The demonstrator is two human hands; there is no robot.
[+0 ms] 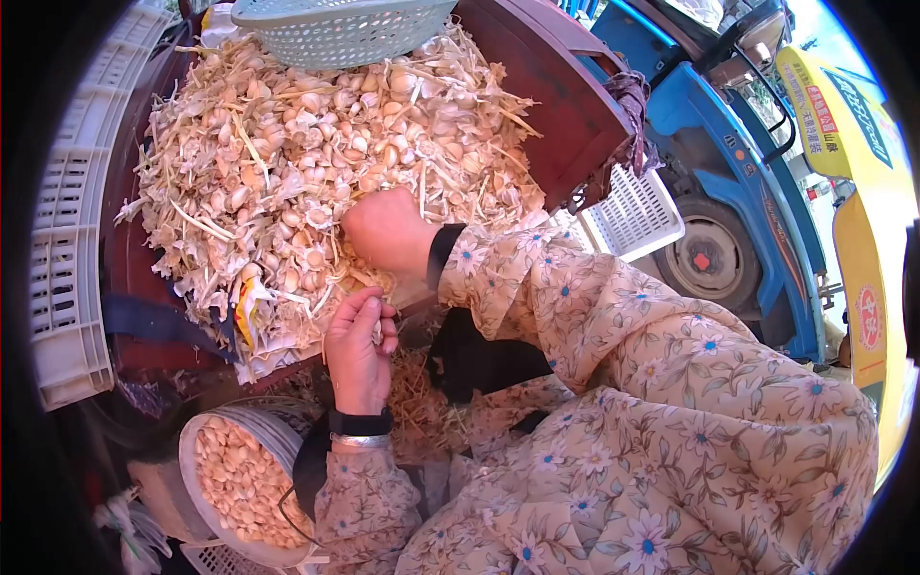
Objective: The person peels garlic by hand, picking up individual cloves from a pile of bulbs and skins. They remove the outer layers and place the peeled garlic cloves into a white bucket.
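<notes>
A large heap of garlic cloves [316,144], mixed with dry skins and stalks, covers the dark red surface ahead of me. My right hand [391,233] is at the near edge of the heap, knuckles up and fingers curled under; whatever they grip is hidden. Just below it, my left hand [359,350] is closed, palm turned partly up, with the thumb against the curled fingers. A small pale piece, seemingly a garlic clove [377,332], shows between them. Beneath my left forearm, a white bucket [196,471] holds many peeled-looking cloves [244,479].
A pale green plastic basket [345,34] rests on the heap's far side. White slatted crates [72,240] stand at the left, and a white basket [637,213] is at the right. Beyond it are a blue vehicle [728,163] and a yellow printed canopy [862,125].
</notes>
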